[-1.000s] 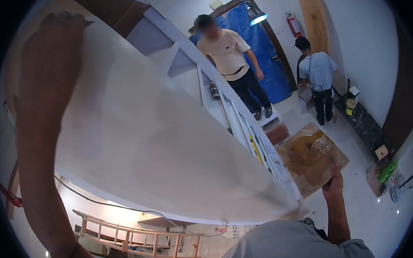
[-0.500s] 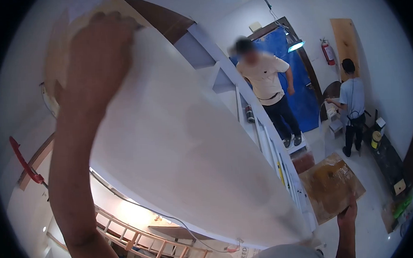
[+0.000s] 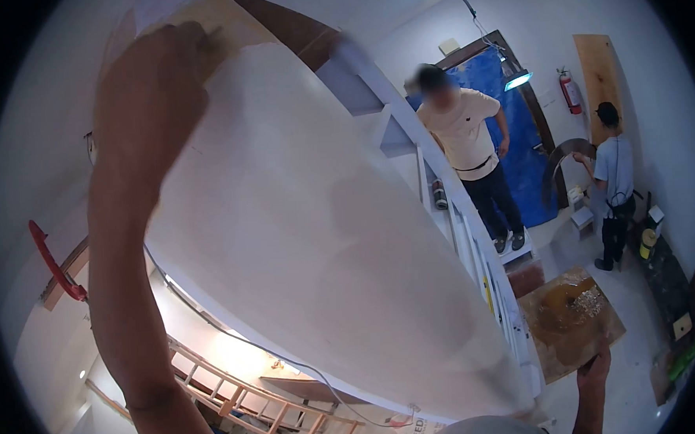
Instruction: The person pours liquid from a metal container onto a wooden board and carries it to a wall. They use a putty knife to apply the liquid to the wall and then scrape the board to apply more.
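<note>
My left hand (image 3: 152,86) is raised to the upper end of a large, curved white panel (image 3: 309,227). Its fingers are closed, with a small dark edge showing at the fingertips; what they hold is mostly hidden. Around those fingers the panel's surface is tan and yellowish instead of white. Low on the right, my right hand (image 3: 594,373) grips the lower edge of a square brown board (image 3: 555,355). A wet-looking brown smear and whitish, shiny bits lie on the board's face.
White shelf framing (image 3: 394,128) runs along the panel's right side, with a can (image 3: 439,195) on it. A person (image 3: 469,136) stands behind it; another person (image 3: 614,171) works farther right. A wooden ladder (image 3: 255,410) and red-handled tool (image 3: 51,260) are at left, below a cable.
My left hand has shifted slightly left along the panel's upper end, showing more of the tan area. The view has moved, so the room appears farther right. The board's shiny bits show more clearly.
</note>
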The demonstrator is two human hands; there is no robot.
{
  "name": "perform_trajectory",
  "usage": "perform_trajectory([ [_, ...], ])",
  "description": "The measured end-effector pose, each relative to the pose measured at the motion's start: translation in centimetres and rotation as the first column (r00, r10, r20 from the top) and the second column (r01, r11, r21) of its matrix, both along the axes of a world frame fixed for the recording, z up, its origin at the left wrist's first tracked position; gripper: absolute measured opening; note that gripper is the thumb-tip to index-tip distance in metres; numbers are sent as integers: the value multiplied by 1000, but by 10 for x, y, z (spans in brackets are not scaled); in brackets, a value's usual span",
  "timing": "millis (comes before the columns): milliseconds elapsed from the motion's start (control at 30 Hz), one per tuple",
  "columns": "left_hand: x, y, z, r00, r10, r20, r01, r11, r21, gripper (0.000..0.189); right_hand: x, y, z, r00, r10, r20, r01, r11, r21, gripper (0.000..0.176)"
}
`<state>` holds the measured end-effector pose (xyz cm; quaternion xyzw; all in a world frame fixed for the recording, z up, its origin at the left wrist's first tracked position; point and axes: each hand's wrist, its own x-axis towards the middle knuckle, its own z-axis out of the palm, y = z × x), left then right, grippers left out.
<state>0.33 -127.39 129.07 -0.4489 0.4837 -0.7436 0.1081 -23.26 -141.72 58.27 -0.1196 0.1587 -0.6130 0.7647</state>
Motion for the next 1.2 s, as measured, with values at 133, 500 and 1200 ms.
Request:
perform_trajectory([
  [133,-23,2,-24,985,30,-169,-34,999,-18,15,1,-3,1,1000,13,-16,-13,1000,-8,67],
  [500,-32,-13,-9,986,94,-139,-82,993,88,21,8,-4,4,999,19,-28,-19,1000,21,66],
  [1200,-83,-53,59,639,233,-733,-174,972,157,40,5,1,-3,1000,5,-20,-6,1000,-31,66],
])
